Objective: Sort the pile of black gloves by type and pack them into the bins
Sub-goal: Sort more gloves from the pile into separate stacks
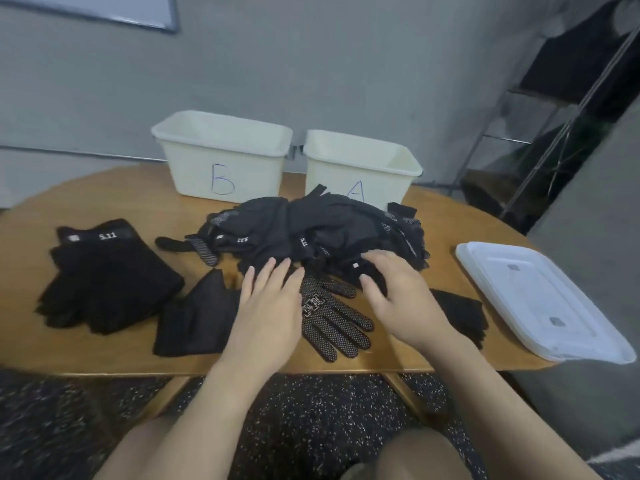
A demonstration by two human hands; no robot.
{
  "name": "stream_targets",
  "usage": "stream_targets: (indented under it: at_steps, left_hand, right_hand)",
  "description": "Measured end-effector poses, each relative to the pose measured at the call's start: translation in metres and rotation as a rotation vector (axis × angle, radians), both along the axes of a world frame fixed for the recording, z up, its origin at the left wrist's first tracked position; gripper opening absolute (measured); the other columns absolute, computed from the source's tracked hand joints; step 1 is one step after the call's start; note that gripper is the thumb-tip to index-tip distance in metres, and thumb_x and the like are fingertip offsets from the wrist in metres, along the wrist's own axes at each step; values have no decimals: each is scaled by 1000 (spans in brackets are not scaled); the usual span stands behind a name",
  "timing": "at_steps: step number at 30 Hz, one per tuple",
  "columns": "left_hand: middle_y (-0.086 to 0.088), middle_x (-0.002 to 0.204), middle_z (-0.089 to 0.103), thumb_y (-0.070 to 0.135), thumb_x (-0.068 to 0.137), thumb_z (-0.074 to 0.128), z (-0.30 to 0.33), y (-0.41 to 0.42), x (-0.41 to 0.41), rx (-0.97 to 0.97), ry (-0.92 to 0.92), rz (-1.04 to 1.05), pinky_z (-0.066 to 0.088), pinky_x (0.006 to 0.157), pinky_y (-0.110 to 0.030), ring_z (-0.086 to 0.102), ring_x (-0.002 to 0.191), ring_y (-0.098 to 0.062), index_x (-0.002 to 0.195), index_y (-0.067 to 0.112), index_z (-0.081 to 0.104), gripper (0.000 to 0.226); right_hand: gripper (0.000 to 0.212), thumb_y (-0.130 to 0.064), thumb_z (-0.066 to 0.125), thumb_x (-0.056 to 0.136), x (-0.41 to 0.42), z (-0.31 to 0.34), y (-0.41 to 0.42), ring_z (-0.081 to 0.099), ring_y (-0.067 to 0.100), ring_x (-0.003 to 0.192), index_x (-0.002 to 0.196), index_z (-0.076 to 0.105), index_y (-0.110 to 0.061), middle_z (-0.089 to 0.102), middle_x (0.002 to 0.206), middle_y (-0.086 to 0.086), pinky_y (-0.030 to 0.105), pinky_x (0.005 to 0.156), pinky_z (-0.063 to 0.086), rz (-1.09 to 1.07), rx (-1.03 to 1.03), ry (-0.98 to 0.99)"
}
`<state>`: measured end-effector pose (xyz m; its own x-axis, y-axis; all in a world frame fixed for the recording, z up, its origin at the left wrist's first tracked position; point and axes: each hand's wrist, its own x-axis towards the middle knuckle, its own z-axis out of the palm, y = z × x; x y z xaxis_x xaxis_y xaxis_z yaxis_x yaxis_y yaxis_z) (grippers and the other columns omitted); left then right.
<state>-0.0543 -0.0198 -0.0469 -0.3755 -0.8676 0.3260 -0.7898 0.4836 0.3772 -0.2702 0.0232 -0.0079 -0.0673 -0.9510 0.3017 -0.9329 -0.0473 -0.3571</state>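
I see the pile of black gloves [322, 230] heaped at the centre of the frame on the wooden table [104, 202], just in front of the two white bins. My left hand [270, 306] lies flat with straight fingers, its tips touching the pile's near edge. My right hand [398, 303] reaches into the pile's lower right side with fingers bent; motion blur leaves me unable to tell whether it grips a glove or only presses on it. Between the hands a dotted-palm glove [332, 320] lies flat, fingers pointing toward the lower right. At left centre sits a stack of plain gloves [104, 282] marked 5.11, with a folded black piece [197, 317] beside it. Bin B [221, 157] and bin A [360, 168] stand side by side above the pile. A white lid [540, 299] rests at the right edge.
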Motion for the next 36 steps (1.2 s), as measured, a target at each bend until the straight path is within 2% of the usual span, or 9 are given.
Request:
stream_targets:
  at_steps: [6, 12, 18, 21, 24, 28, 31, 33, 36]
  left_hand:
    - [0, 148, 53, 15, 105, 48, -1, -18, 36, -46, 218, 40, 20, 126, -39, 36, 146, -17, 143, 17, 56, 39]
    - [-2, 131, 63, 10, 101, 51, -6, -41, 62, -56, 300, 116, 43, 112, -38, 55, 125, -18, 134, 12, 62, 34]
    - [-2, 125, 64, 13, 102, 49, -15, -58, 78, -23, 319, 170, 44, 104, -31, 56, 118, -16, 134, 13, 60, 34]
    - [1, 124, 64, 13, 102, 49, -20, -58, 79, -11, 317, 150, 43, 104, -29, 55, 117, -14, 133, 15, 60, 33]
    - [1, 118, 64, 13, 101, 50, -21, -61, 79, -3, 304, 141, 45, 100, -31, 55, 111, -16, 129, 15, 61, 30]
    - [2, 119, 65, 14, 102, 50, -19, -62, 78, 10, 323, 148, 44, 100, -29, 55, 112, -14, 130, 16, 61, 30]
    - [3, 121, 65, 14, 102, 50, -17, -62, 76, 16, 344, 151, 44, 102, -30, 55, 115, -15, 130, 17, 62, 30]
    - [4, 122, 65, 14, 102, 50, -17, -61, 75, 20, 365, 153, 43, 103, -30, 55, 116, -14, 130, 17, 61, 30]
    - [4, 121, 65, 13, 102, 51, -15, -59, 73, 33, 401, 145, 45, 103, -30, 56, 116, -14, 129, 16, 62, 30]
  right_hand:
    - [40, -30, 55, 103, 64, 5, -57, 46, 16, 139, 141, 56, -18, 57, 144, -3, 48, 115, 39, 188, -39, 91]
    - [37, -28, 60, 101, 117, 12, -113, 50, 20, 136, 135, 63, -16, 61, 140, 1, 48, 112, 42, 293, -110, 88]
    - [50, -36, 68, 96, 137, 7, -156, 47, 23, 142, 140, 61, -15, 58, 147, 5, 44, 117, 32, 273, -15, 245]
    - [35, -31, 67, 96, 137, -1, -169, 59, 23, 128, 128, 70, -17, 68, 132, 0, 43, 113, 37, 248, -48, 263]
    - [21, -20, 65, 96, 138, -3, -177, 68, 23, 109, 113, 77, -18, 75, 114, -4, 41, 103, 47, 233, -151, 164]
    - [18, -20, 61, 99, 144, 14, -176, 69, 24, 100, 107, 78, -17, 78, 105, -2, 36, 91, 52, 166, -207, -78]
    - [19, -22, 56, 101, 142, 37, -175, 62, 18, 78, 96, 74, -17, 68, 78, -9, 33, 73, 46, 120, -241, -190]
    - [22, -20, 55, 101, 139, 58, -172, 60, 22, 74, 92, 71, -10, 68, 75, -1, 34, 71, 45, 111, -276, -220]
    - [24, -18, 55, 100, 131, 87, -162, 57, 24, 72, 87, 67, -1, 67, 75, 14, 22, 64, 42, 111, -302, -246]
